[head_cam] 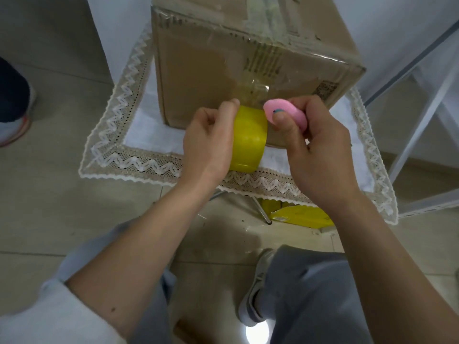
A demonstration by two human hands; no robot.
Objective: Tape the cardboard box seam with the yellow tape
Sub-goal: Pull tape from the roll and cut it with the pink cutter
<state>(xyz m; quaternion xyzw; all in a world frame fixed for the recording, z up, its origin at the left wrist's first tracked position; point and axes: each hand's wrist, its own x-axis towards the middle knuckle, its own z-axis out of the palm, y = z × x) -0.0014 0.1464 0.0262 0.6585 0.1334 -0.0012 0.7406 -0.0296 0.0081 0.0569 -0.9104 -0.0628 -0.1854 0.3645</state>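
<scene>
A brown cardboard box [203, 63] stands on a small table covered by a white lace-edged cloth [139, 130]. Clear-yellowish tape strips run over its top seam and down the near side. My left hand [208, 140] grips the yellow tape roll [248, 140] against the lower part of the box's near face. A strip runs from the roll up the box side. My right hand [315, 147] holds a small pink cutter [285, 112] right beside the roll, at the stretched strip.
A white metal shelf frame [422, 100] stands at the right. Yellow packets [300, 214] lie on the tiled floor under the table. Another person's shoe [15, 125] is at the far left. My legs and shoes are below.
</scene>
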